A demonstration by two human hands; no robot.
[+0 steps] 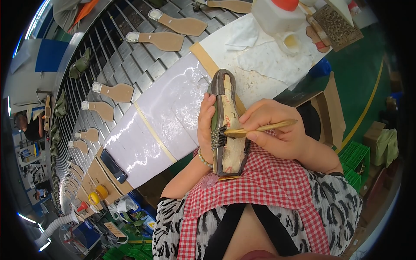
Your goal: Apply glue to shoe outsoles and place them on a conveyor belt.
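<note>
A shoe upper stretched on a last is held bottom up in front of my chest, its toe pointing away from me. My left hand is closed against the shoe's left side, fingers lying along the green upper. In a pinch, my right hand grips a wooden-handled brush from the right. Dark bristles meet the left edge of the shoe's underside, near the middle of its length. The folded-over dark margin frames a pale inner board. My left palm is partly hidden behind the shoe.
Pale shoe soles lie on a slatted metal conveyor at the left. Beyond the shoe, a white-covered bench carries a red-capped jug and an open pot. A phone and yellow tape roll are lower left.
</note>
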